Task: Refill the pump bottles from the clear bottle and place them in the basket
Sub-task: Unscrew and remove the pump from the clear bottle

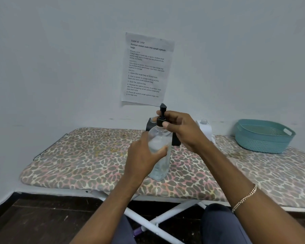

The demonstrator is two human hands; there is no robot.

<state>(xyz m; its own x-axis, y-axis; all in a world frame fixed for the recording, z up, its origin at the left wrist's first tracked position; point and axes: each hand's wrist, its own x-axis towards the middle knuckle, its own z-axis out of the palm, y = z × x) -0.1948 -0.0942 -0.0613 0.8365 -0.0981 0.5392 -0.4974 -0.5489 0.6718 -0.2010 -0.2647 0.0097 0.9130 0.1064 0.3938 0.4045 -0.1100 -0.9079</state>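
Black container (176, 140) behind clear bottle (159, 137), basket (264, 140) right

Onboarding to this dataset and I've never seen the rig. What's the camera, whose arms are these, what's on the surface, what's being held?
There is no machine here. One wide-angle camera is worn on a person's head and looks forward and down, so the two bare arms are the wearer's own.

The surface is an ironing board with a leopard-print cover. A teal basket sits at its right end. A black box and a white bottle stand at the back by the wall, and a printed sheet hangs above them.

The left hand grips the body of a clear bottle. The right hand pinches its black pump at the neck. I can't tell whether the bottle's base rests on the board.
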